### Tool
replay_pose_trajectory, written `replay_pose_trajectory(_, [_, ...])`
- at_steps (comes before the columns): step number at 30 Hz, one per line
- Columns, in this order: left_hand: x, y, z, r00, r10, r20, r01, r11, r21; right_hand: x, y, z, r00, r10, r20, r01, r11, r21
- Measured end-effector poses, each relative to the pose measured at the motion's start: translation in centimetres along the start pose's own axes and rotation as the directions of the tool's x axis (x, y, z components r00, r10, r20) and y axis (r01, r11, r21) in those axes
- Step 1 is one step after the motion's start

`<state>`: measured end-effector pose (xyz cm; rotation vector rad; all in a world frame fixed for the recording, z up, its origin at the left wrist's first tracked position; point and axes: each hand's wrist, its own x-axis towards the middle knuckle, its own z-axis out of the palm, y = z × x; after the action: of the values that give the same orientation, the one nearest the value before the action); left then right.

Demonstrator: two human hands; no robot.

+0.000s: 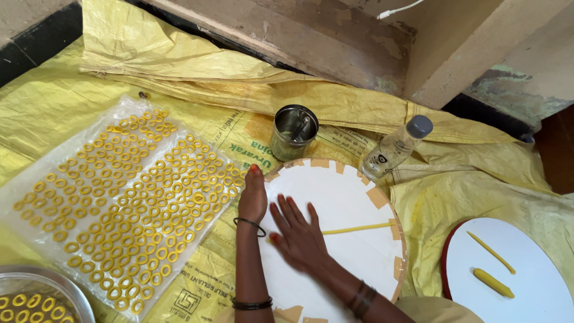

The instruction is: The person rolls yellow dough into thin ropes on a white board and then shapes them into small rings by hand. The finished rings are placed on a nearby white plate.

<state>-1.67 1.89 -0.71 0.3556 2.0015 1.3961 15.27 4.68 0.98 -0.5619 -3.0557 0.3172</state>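
Right hand [299,236] lies flat, fingers apart, on the dough strand [359,228]: soft, light, breakable; lift mid-length. Left hand [253,197] rests on the board [335,191] edge, fingers together.

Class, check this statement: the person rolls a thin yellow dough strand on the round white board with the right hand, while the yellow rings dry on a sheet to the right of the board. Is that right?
Not quite. In the head view the right hand rolls the yellow strand on the round white board, but the yellow rings lie on a sheet to the left of the board.

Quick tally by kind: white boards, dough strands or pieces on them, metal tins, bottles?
White boards: 2, round board and side board
Dough strands or pieces: 3
Metal tins: 1
Bottles: 1
Total: 7
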Motion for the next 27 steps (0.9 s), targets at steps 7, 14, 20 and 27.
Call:
replay_pose_trajectory(7, [-0.3, 0.2, -0.1, 1.0, 0.018, 0.007, -0.018, 0.999, -0.029, -4.3, -0.9, -0.7, 0.999, 0.007, 0.038, -0.009, 0.999, 0.037])
replay_pose_trajectory(14, [-0.3, 0.4, -0.4, 1.0, -0.001, -0.012, 0.001, 1.0, -0.005, 3.7, -1.1, 1.2, 0.995, 0.092, 0.024, -0.092, 0.996, -0.009])
replay_pose_trajectory(20, [0.7, -0.7, -0.6, 0.999, 0.046, -0.014, -0.047, 0.993, -0.11, 10.6, 1.0, 2.1, 0.965, 0.084, -0.249, -0.099, 0.994, -0.051])
replay_pose_trajectory(27, [1.4, -1.7, -1.0, 0.995, 0.095, -0.025, -0.097, 0.989, -0.11, 3.9, -1.7, 1.7, 0.999, -0.024, -0.028, 0.022, 0.999, -0.046])
